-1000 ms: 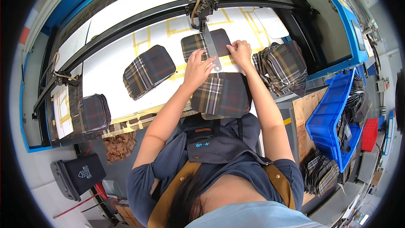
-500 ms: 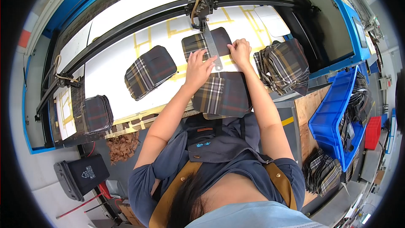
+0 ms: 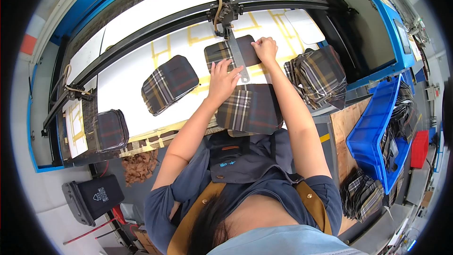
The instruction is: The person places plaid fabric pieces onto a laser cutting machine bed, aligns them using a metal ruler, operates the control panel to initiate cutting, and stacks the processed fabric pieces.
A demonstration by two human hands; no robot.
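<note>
A metal ruler lies lengthwise across a dark plaid fabric piece beneath the machine head. My left hand rests on the piece's left part and the ruler's lower end, its fingers spread. At the piece's upper right edge is my right hand, with thumb and forefinger pinched together at the fabric. Just below the ruler lies a plaid stack, close to my body. Another plaid stack sits to the left, and a taller one to the right.
The black gantry rail with its machine head spans the white taped bed. A small plaid stack lies at the bed's left. Right of my body are a blue crate, a red bin and more plaid pieces.
My right hand has shifted slightly up along the fabric's right edge. My left hand stays beside the ruler. The whole view has shifted slightly.
</note>
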